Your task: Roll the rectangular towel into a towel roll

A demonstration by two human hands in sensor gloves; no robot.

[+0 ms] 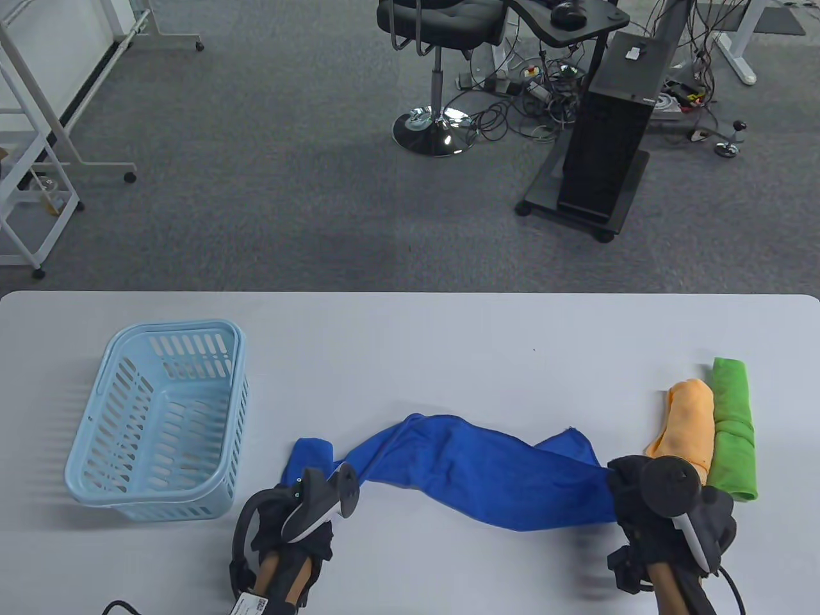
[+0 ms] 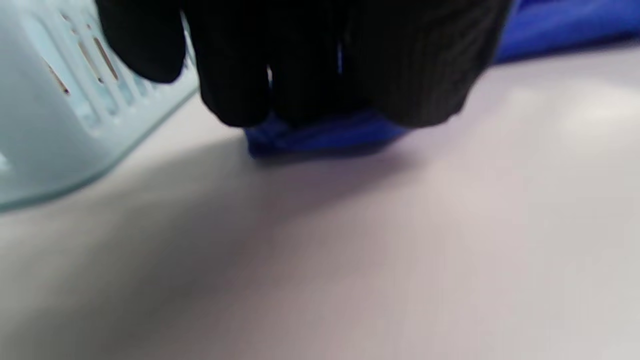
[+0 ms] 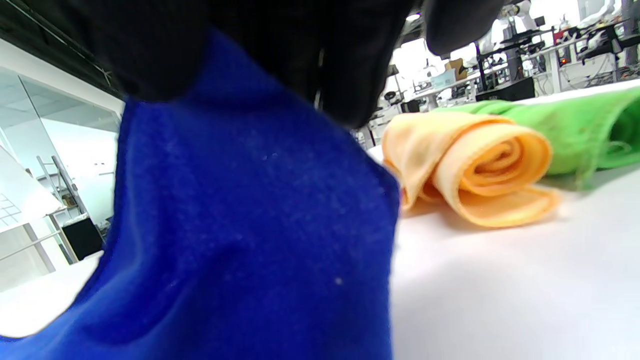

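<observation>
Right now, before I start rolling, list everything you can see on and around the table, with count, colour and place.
Towel: one, blue, unrolled, stretched across the table's near middle between both hands.
Rolled towels: two, orange and green, side by side at the table's right.
Basket: one, light blue, slotted, at the table's left.
Table: one, white.
Chair: one, black, on the carpet beyond the table.
Stand: one, black, right of the chair, cables around it.
Racks: white, far left.
Left hand: black glove, fingers holding the towel's left end.
Right hand: black glove, holding the towel's right end.
</observation>
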